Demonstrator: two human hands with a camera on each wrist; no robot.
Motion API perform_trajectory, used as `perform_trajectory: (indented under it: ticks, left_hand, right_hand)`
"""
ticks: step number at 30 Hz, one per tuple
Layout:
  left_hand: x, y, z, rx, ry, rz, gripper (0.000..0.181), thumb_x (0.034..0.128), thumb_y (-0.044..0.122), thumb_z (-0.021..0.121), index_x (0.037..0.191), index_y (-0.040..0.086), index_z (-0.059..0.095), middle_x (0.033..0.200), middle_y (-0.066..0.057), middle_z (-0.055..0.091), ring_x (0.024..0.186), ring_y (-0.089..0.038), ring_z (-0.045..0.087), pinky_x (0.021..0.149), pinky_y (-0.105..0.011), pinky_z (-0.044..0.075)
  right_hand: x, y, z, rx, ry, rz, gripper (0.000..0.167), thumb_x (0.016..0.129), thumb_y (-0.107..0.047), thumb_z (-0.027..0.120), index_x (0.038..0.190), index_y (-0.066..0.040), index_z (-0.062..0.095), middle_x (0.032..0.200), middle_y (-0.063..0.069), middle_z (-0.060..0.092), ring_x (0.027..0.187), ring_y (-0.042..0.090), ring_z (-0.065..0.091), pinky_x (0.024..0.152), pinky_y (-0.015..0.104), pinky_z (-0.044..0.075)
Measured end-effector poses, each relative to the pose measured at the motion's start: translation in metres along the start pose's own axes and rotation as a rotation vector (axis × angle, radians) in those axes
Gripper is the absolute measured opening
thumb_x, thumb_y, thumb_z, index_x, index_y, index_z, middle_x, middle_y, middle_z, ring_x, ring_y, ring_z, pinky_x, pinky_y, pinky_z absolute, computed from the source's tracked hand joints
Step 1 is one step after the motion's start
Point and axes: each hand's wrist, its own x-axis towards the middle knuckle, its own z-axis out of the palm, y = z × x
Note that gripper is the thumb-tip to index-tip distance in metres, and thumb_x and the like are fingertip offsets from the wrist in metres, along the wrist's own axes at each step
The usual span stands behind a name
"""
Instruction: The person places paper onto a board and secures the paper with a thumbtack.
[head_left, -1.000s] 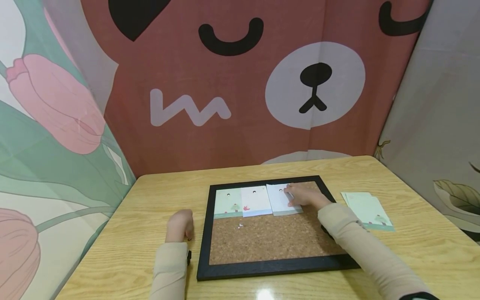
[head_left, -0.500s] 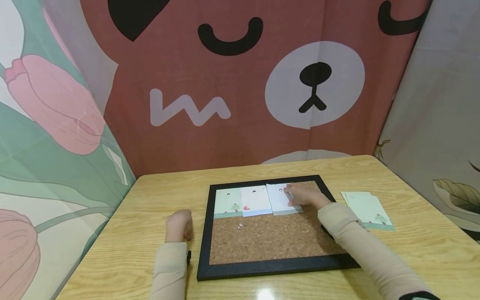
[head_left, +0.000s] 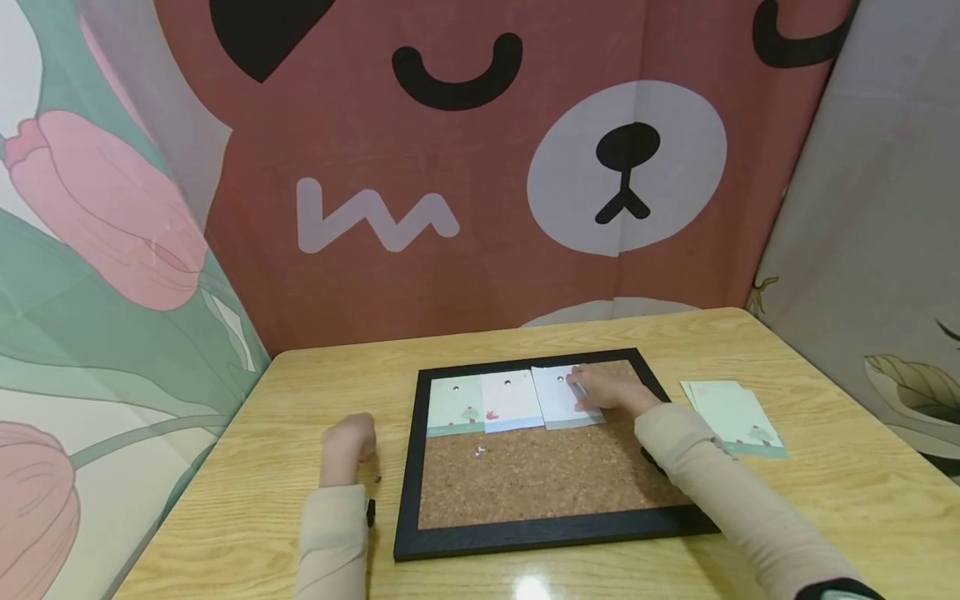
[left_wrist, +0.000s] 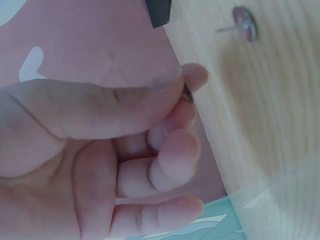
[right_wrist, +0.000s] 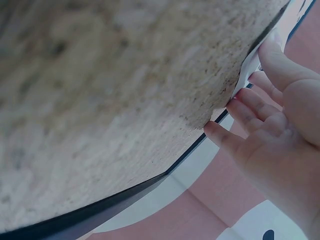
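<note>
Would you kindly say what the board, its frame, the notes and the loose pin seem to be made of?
The board looks like matt cork, by its speckled brown grain. Its even black frame could be painted wood or plastic. The notes seem thin paper: one edge bends. The loose pin looks metal, given its silvery shine.

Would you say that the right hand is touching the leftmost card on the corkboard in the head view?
No, the right hand touches the rightmost card of the three on the corkboard.
</note>
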Motion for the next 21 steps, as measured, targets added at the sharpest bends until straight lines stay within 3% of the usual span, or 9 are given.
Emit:
perform_trajectory:
  ticks: [5,10,16,21]
  left_hand:
    - [0.005,-0.003,0.002,-0.033,-0.014,-0.016,0.035,0.0726,-0.012,0.056,0.107,-0.01,0.056,0.089,-0.019,0.057,0.045,-0.016,0.046,0.041,-0.025,0.036]
    - [0.014,-0.007,0.006,-0.051,-0.039,-0.02,0.033,0.0716,-0.014,0.051,0.103,-0.008,0.055,0.074,-0.014,0.054,0.041,-0.015,0.046,0.039,-0.024,0.035]
    - [0.002,-0.004,-0.002,-0.091,-0.033,-0.013,0.031,0.0721,-0.01,0.058,0.103,-0.008,0.055,0.061,-0.01,0.054,0.042,-0.014,0.048,0.042,-0.024,0.038]
    - [-0.004,-0.003,-0.006,-0.104,-0.02,-0.011,0.03,0.0745,-0.008,0.057,0.104,-0.008,0.054,0.06,-0.009,0.055,0.043,-0.013,0.048,0.043,-0.023,0.039]
  right_hand:
    - [0.0,0.0,0.0,0.004,-0.008,0.016,0.046,0.081,-0.018,0.065,0.122,-0.001,0.051,0.127,0.022,0.044,0.119,0.036,0.036,0.096,0.046,0.03]
    - [0.0,0.0,0.001,0.022,-0.007,0.018,0.046,0.08,-0.017,0.066,0.122,-0.001,0.052,0.127,0.021,0.044,0.119,0.036,0.037,0.096,0.047,0.031]
    - [0.002,0.001,0.0,0.032,-0.013,0.022,0.047,0.081,-0.016,0.066,0.122,0.0,0.051,0.128,0.022,0.043,0.119,0.036,0.036,0.096,0.046,0.03]
    - [0.003,0.003,0.001,0.027,-0.008,0.017,0.047,0.08,-0.017,0.066,0.121,-0.001,0.052,0.125,0.021,0.045,0.117,0.035,0.039,0.094,0.046,0.032]
